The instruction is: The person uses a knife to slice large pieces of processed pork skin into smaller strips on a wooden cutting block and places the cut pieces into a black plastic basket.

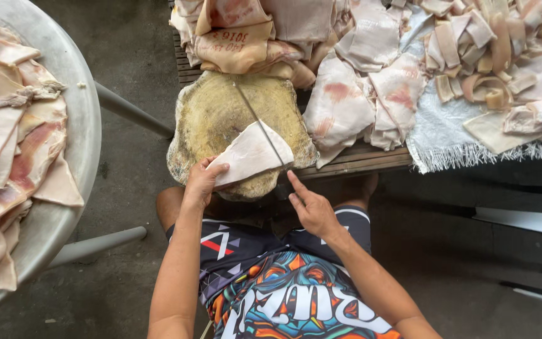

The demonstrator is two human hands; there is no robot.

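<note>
Slicing pork skin on a round chopping block

Over a worn round wooden chopping block [221, 119], seen from above, a seated person works with bare hands. Left hand [201, 182], fingers curled loosely, presses down on the near corner of a pale triangular piece of pork skin [252, 154] lying on the block's near edge. Right hand [312, 210] grips a knife handle, forefinger stretched along it; the thin knife blade [260, 122] crosses the skin piece edge-on. Behind the block, more skin pieces [340, 100] are heaped on the slatted wooden tabletop [359, 160]. At left, a large metal basin [79, 107] holds further pieces.
</note>
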